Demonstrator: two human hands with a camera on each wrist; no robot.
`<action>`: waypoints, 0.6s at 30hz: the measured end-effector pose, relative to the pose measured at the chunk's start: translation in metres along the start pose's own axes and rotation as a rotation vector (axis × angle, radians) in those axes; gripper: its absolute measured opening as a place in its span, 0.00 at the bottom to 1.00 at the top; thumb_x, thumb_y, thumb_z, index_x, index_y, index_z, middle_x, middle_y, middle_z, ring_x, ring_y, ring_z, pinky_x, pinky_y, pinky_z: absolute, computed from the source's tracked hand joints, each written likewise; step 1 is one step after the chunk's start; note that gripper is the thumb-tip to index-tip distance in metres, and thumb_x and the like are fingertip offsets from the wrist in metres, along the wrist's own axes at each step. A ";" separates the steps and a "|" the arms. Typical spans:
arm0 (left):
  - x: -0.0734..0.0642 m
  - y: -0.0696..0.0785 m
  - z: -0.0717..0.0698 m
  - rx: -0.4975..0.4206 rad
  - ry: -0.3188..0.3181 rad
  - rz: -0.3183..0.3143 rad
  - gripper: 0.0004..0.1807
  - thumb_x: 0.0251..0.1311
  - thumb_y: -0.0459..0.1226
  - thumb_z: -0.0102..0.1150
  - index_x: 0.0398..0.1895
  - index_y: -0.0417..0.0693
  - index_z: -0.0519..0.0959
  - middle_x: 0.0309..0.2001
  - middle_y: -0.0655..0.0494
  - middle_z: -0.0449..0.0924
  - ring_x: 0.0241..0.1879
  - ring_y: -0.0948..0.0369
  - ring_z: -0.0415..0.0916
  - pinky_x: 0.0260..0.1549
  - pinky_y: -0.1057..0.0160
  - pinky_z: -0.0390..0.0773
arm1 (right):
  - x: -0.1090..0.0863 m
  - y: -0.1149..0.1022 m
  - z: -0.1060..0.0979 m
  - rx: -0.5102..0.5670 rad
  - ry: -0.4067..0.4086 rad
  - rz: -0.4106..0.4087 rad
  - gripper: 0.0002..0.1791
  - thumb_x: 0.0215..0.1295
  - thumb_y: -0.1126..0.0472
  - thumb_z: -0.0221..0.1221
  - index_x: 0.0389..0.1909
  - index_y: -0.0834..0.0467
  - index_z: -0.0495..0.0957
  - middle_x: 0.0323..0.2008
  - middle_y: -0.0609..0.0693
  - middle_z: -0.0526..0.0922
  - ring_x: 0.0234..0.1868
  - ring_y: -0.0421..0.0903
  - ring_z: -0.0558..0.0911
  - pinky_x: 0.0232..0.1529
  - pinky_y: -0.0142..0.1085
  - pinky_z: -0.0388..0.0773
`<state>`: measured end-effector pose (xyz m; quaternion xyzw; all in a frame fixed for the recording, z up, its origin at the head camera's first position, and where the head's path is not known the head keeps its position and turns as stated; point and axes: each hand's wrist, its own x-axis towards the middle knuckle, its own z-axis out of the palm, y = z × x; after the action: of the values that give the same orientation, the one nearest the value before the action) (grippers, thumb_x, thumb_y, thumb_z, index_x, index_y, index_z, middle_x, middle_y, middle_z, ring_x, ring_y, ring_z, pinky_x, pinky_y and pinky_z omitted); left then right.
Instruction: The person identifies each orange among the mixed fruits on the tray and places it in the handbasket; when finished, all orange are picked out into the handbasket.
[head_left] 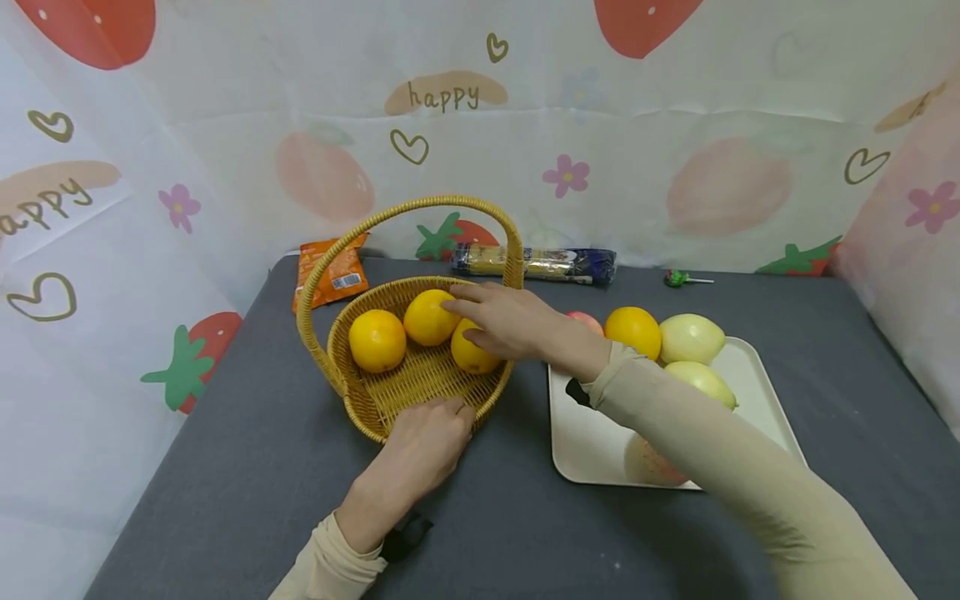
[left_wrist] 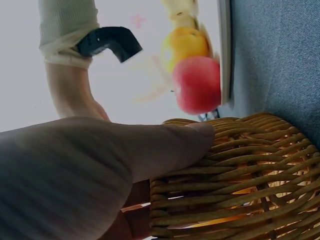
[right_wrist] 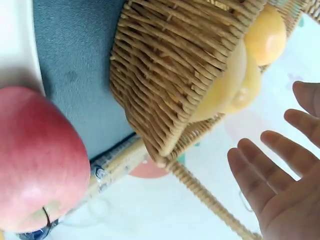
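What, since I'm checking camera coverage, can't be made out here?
Head: reddish fruit, partly hidden by the right sleeve; kind unclear.
Head: lettering on the orange packet, too small.
Left wrist: oranges, mostly behind the wicker basket.
Right wrist: right hand, cut off by the right edge.

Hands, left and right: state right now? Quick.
Left hand: closed, holding the wicker basket by its rim.
Right hand: open, fingers extended, holding nothing.

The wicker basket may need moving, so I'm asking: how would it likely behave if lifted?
Probably fairly stiff: the wicker basket's tight weave shows no sag where the left hand grips it. The three round oranges inside could roll if it tilts.
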<state>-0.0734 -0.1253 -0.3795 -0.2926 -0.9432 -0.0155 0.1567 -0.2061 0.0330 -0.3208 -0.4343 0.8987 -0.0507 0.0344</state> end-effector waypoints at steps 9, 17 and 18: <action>0.000 0.000 0.000 -0.010 0.000 -0.005 0.16 0.59 0.33 0.64 0.17 0.50 0.71 0.20 0.58 0.69 0.19 0.62 0.69 0.15 0.65 0.68 | -0.039 0.007 -0.013 0.032 0.170 -0.098 0.25 0.70 0.57 0.57 0.66 0.54 0.71 0.67 0.54 0.72 0.67 0.53 0.73 0.57 0.47 0.77; 0.000 0.001 0.000 -0.011 0.031 0.005 0.14 0.58 0.31 0.64 0.18 0.49 0.72 0.20 0.56 0.71 0.20 0.60 0.71 0.16 0.62 0.70 | -0.078 0.026 -0.023 0.021 0.319 -0.117 0.22 0.65 0.60 0.61 0.60 0.55 0.76 0.61 0.53 0.78 0.59 0.53 0.79 0.51 0.47 0.80; -0.001 0.001 0.000 -0.013 0.031 0.005 0.14 0.59 0.31 0.63 0.18 0.49 0.72 0.20 0.56 0.71 0.20 0.60 0.71 0.15 0.62 0.70 | -0.083 0.029 -0.025 0.019 0.320 -0.102 0.22 0.66 0.59 0.61 0.60 0.55 0.76 0.61 0.53 0.77 0.59 0.53 0.79 0.50 0.47 0.80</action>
<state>-0.0725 -0.1247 -0.3798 -0.2958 -0.9397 -0.0256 0.1696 -0.1797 0.1176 -0.2985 -0.4653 0.8690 -0.1297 -0.1076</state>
